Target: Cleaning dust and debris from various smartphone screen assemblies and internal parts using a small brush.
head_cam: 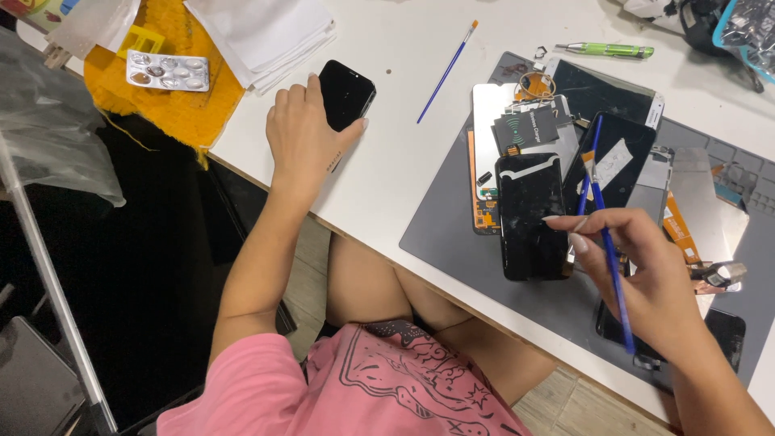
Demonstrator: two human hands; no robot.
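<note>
My left hand (pixel 305 137) rests on a black phone (pixel 349 90) lying on the white table (pixel 395 153), fingers over its left side. My right hand (pixel 642 278) holds a thin blue brush (pixel 607 250), its bristle end pointing up over a black phone screen panel (pixel 531 214) on the grey work mat (pixel 452 234). An opened phone body (pixel 529 125) with a dark square coil pad lies just behind that panel.
A second blue brush (pixel 446 71) lies on the table. More black screens (pixel 617 153), a green pen-like tool (pixel 605 50), white cloths (pixel 262 32), a blister pack (pixel 167 71) on yellow fabric and small metal parts (pixel 718 274) surround the mat.
</note>
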